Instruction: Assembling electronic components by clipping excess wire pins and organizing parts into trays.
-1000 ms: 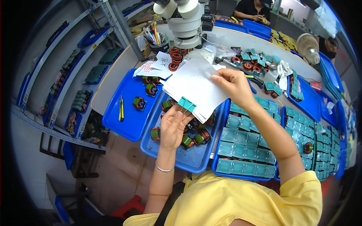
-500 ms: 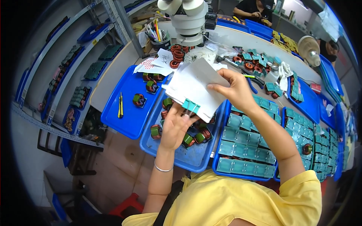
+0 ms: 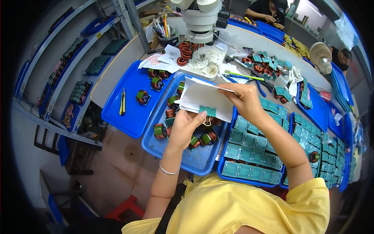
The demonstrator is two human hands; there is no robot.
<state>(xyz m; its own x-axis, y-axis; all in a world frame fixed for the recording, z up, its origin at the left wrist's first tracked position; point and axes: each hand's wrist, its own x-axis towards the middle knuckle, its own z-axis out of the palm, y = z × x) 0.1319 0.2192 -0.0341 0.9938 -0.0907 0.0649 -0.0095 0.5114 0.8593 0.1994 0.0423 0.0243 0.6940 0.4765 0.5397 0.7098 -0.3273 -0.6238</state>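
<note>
A stack of white paper sheets (image 3: 204, 97) is held over the blue tray of coils, its near edge gripped by a teal binder clip (image 3: 207, 111) with its wire loop hanging down. My left hand (image 3: 186, 126) is closed on the near left corner, thumb on top beside the clip. At the far right edge my right hand (image 3: 243, 99) pinches the sheets between thumb and fingers. Beneath the paper, several green and copper wound coils (image 3: 209, 137) lie in the blue tray (image 3: 185, 160); the stack hides some of them.
To the left, another blue tray (image 3: 117, 113) holds a yellow utility knife (image 3: 123, 102) and a few coils. Trays of teal circuit boards (image 3: 253, 158) line the right. A white microscope (image 3: 200, 21) stands behind, with pliers (image 3: 267, 82) and red coils (image 3: 186, 50) near it. Shelving (image 3: 58, 78) rises at far left.
The paper stack has come lower and nearer, tilting flatter, and my right hand has moved down with it. My left thumb now lies beside the clip. The white work plate behind is uncovered.
</note>
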